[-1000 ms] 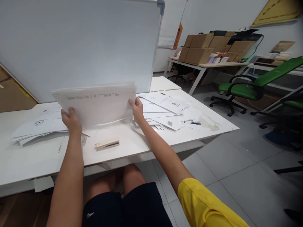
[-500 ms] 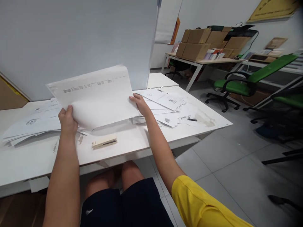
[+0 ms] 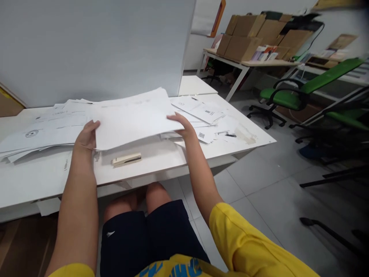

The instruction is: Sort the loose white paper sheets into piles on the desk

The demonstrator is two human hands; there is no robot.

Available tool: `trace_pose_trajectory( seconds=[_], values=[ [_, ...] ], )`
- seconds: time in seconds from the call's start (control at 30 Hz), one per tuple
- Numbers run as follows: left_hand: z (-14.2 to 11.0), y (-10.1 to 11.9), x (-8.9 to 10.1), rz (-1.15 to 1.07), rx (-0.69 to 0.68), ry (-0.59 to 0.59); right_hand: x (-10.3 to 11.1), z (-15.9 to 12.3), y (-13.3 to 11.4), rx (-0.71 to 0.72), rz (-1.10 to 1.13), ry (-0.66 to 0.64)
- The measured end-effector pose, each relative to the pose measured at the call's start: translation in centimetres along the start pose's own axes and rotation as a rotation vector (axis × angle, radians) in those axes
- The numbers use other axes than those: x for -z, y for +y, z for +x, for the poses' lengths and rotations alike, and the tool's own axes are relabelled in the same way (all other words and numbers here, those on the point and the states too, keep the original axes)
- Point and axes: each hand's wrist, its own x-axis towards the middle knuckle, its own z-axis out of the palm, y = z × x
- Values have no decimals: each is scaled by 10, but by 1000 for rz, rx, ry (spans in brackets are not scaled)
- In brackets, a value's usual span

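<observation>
Between my hands a sheaf of white paper [image 3: 132, 121] is held low over the desk, nearly flat, with faint print along its far edge. My left hand [image 3: 87, 134] pinches its near left corner, thumb on top. At the right edge my right hand [image 3: 183, 125] has the paper between its thumb and fingers; part of those fingers is hidden beneath. A cream stapler [image 3: 126, 159] lies on the desk just in front of the paper. Left of my left hand is a spread stack of printed sheets [image 3: 49, 129]. More loose printed papers [image 3: 198, 115] lie beyond my right hand.
A white desk [image 3: 155, 165] carries all this, backed by a tall pale panel [image 3: 95, 46]. A cardboard piece [image 3: 8, 104] stands at the far left. Rightward are a green office chair [image 3: 282, 98] and another table with cardboard boxes [image 3: 240, 46].
The paper has been lowered from a raised tilt to nearly flat, closer to the desk. Both hands moved with it, and the view has tipped downward slightly.
</observation>
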Motion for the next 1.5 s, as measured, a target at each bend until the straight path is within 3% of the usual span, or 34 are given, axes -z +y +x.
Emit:
trace_pose_trajectory(
  seconds=[0.07,0.2,0.27,0.37,0.43,0.63,1.0,1.5],
  values=[
    [-7,-2,-3,21,33,-107,21,-37,-9,-103,72,113],
    [-14,-12,-11,68,51,-200,69,-113,-18,-207,86,183],
    [-14,-18,-15,110,80,-286,88,-147,-14,-255,157,324],
    [-14,-24,-21,68,196,-425,102,-188,0,-293,190,479],
    [-15,-25,-25,-15,267,-489,102,-204,10,-344,177,479],
    [-18,-28,-26,-178,274,-544,94,-214,17,-429,101,374],
    [-18,-29,-29,-179,314,-562,108,-223,12,-426,129,446],
    [-20,-26,-31,-38,242,-623,116,-231,42,-366,222,524]
  ],
)
